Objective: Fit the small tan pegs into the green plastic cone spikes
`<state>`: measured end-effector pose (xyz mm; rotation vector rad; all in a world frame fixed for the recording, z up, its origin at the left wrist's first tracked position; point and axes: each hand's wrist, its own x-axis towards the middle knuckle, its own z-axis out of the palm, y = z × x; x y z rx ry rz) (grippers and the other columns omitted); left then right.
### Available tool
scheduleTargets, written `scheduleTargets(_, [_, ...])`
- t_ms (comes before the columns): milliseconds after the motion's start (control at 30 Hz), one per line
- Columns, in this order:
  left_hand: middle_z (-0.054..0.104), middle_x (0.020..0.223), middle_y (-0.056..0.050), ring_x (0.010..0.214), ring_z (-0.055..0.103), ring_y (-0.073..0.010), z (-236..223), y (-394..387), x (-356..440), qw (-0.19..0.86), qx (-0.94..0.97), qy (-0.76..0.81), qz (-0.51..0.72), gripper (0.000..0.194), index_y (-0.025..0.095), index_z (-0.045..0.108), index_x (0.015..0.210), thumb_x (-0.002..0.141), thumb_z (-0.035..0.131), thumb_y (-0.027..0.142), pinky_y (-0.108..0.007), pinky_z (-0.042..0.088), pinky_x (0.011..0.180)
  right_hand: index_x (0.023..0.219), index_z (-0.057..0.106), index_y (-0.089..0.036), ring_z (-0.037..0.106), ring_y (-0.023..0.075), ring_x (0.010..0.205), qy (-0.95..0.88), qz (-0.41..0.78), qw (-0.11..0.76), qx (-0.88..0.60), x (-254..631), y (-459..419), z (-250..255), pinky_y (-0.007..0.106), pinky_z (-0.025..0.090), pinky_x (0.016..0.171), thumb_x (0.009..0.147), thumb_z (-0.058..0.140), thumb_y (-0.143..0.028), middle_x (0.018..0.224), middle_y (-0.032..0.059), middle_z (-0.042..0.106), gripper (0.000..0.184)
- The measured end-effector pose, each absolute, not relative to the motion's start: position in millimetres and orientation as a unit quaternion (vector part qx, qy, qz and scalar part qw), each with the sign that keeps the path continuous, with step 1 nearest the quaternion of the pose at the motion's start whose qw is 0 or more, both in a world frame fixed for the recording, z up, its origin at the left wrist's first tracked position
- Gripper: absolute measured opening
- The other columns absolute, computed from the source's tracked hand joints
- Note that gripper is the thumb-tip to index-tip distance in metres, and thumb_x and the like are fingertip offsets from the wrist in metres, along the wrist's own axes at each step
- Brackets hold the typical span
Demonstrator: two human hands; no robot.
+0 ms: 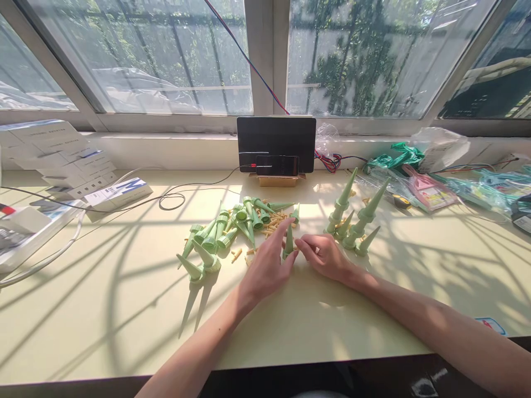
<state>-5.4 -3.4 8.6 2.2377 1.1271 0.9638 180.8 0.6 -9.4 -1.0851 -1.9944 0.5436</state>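
Observation:
My left hand [269,261] is closed round a green plastic cone [289,239] that stands point up on the table, thumb and fingers on either side of it. Close against the cone's right side, my right hand [326,255] has its fingertips pinched together; whatever they hold is too small to make out. Behind my left hand lies a heap of green cones [224,224] with ribbed collars. Small tan pegs [276,222] are scattered beside the heap. Two cones [191,268] stand apart at the left. Right of my hands, several cones [360,226] stand upright, some stacked.
A black tablet [276,141] and a phone [277,165] stand at the back on a small cardboard box [277,181]. White boxes [62,157] and cables occupy the left. Plastic-bagged items [431,190] and a yellow-black tool [400,201] lie at the back right.

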Motion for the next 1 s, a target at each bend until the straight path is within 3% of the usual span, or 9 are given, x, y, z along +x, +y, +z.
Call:
scheduleTargets(567, [0.063,0.117,-0.009,0.080,0.060,-0.0150,9.9,-3.0,-5.4,0.217,0.816,0.400,0.357,0.062,0.030,0.033,0.145,0.090,0.057,0.019,-0.032,0.055,0.075,0.063,0.043,-0.020,0.030,0.0105,0.051,-0.789,0.198,0.394,-0.427,181.1,2.0,-10.8,0.027,0.028,0.051,0.103,0.042,-0.041,0.054,-0.0043,0.033,0.045])
scheduleTargets(1000, [0.064,0.115,-0.009,0.083,0.060,-0.0160,10.5,-3.0,-6.6,0.221,0.815,0.409,0.345,0.061,0.027,0.033,0.146,0.090,0.057,0.019,-0.033,0.055,0.077,0.064,0.035,-0.021,0.027,0.0127,0.054,-0.793,0.214,0.384,-0.422,180.6,1.2,-9.6,0.030,0.026,0.052,0.103,0.042,-0.036,0.056,-0.0029,0.031,0.042])
